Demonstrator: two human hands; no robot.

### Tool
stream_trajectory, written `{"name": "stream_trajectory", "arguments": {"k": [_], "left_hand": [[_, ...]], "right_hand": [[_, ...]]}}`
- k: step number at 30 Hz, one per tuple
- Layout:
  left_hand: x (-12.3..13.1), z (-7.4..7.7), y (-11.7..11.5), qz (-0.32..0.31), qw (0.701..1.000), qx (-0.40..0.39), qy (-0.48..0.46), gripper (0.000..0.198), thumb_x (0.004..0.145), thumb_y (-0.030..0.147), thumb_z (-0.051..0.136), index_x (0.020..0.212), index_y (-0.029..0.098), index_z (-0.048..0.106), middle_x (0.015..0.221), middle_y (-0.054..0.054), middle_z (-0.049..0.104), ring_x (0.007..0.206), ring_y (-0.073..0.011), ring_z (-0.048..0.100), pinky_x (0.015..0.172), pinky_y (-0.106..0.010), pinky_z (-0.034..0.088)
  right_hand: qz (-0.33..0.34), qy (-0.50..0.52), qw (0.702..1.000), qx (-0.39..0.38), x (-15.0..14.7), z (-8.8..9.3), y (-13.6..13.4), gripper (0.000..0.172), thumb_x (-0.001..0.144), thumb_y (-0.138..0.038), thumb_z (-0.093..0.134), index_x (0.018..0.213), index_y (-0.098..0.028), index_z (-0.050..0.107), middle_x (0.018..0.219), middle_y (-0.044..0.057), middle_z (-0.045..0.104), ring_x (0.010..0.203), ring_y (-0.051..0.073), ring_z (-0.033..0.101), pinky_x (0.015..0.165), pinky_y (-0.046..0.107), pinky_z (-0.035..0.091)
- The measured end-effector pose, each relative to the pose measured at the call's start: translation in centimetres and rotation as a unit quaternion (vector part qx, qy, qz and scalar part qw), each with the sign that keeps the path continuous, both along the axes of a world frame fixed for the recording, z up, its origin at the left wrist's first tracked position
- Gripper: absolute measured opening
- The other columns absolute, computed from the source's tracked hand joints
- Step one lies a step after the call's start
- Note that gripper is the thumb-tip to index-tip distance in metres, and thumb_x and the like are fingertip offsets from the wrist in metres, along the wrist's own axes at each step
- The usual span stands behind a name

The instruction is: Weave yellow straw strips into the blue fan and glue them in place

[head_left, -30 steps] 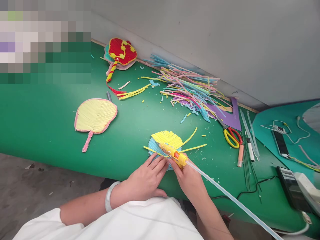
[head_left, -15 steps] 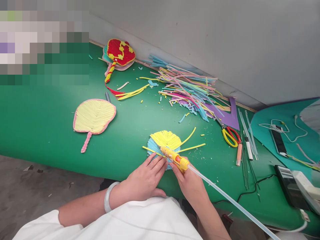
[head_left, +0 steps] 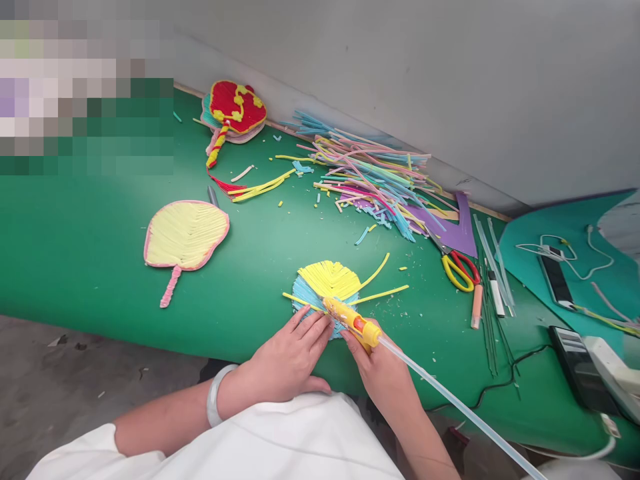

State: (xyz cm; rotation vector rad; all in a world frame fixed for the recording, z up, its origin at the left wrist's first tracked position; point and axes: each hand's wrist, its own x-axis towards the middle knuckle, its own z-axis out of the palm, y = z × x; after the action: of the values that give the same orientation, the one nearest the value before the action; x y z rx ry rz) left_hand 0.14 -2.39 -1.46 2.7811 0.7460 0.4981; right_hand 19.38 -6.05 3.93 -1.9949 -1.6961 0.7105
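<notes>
A small fan [head_left: 327,283] of yellow strips on a blue base lies near the front edge of the green table [head_left: 90,240]. My left hand [head_left: 290,357] rests on its near edge, fingers stretched flat and pressing down. My right hand [head_left: 383,370] is closed round a yellow glue gun [head_left: 353,320] with an orange band, its tip touching the fan beside my left fingertips. A long clear glue stick [head_left: 450,400] trails from the gun to the lower right. Two loose yellow strips [head_left: 377,290] stick out from the fan to the right.
A finished yellow fan with pink rim [head_left: 185,237] lies at left, a red and yellow fan [head_left: 235,110] at the back. A heap of coloured strips [head_left: 373,180] sits by the wall. Yellow-handled scissors [head_left: 460,270], a purple sheet [head_left: 457,230], a phone [head_left: 555,280] and a power strip [head_left: 607,370] are at right.
The glue gun's tip has slid slightly right and towards me along the fan's lower edge. My left hand stays pressed in place.
</notes>
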Motion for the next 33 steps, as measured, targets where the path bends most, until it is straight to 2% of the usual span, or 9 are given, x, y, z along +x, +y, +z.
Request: {"name": "stream_trajectory", "arguments": {"k": [8, 19, 28, 33], "left_hand": [[0.0, 0.1, -0.1, -0.002, 1.0, -0.003, 0.001, 0.094, 0.082, 0.076, 0.052, 0.141, 0.003, 0.044, 0.146, -0.022, 0.051, 0.139, -0.0345, 0.043, 0.119, -0.052, 0.03], [0.0, 0.1, 0.1, -0.004, 1.0, 0.003, -0.006, 0.093, 0.083, 0.075, 0.053, 0.141, 0.004, 0.046, 0.142, -0.023, 0.054, 0.139, -0.0352, 0.043, 0.119, -0.054, 0.03], [0.0, 0.1, 0.0, -0.005, 1.0, -0.009, -0.007, 0.094, 0.082, 0.074, 0.056, 0.142, 0.003, 0.044, 0.144, -0.022, 0.053, 0.14, -0.0352, 0.042, 0.119, -0.054, 0.031], [-0.1, 0.2, 0.0, -0.003, 1.0, -0.009, -0.006, 0.094, 0.082, 0.074, 0.055, 0.144, 0.004, 0.043, 0.145, -0.023, 0.052, 0.139, -0.0349, 0.043, 0.119, -0.054, 0.031]], "right_hand": [[-0.007, 0.001, 1.0, 0.0, 0.1, 0.0, -0.4, 0.04, 0.097, -0.057, 0.043, 0.101, -0.021, 0.063, 0.095, 0.008, 0.074, 0.083, 0.023, 0.07, 0.072, 0.032, 0.053], [0.021, -0.024, 0.998, 0.054, -0.9, -0.1, 1.1, 0.041, 0.098, -0.056, 0.041, 0.097, -0.022, 0.064, 0.088, 0.008, 0.074, 0.078, 0.022, 0.07, 0.07, 0.032, 0.054], [0.022, -0.026, 0.999, 0.041, -0.4, -0.2, 0.5, 0.039, 0.098, -0.055, 0.043, 0.097, -0.022, 0.063, 0.09, 0.007, 0.074, 0.078, 0.021, 0.07, 0.069, 0.03, 0.054], [0.002, -0.025, 0.998, 0.06, -0.4, -0.1, 0.1, 0.04, 0.097, -0.056, 0.042, 0.095, -0.022, 0.063, 0.088, 0.007, 0.075, 0.077, 0.021, 0.07, 0.069, 0.03, 0.054]]}}
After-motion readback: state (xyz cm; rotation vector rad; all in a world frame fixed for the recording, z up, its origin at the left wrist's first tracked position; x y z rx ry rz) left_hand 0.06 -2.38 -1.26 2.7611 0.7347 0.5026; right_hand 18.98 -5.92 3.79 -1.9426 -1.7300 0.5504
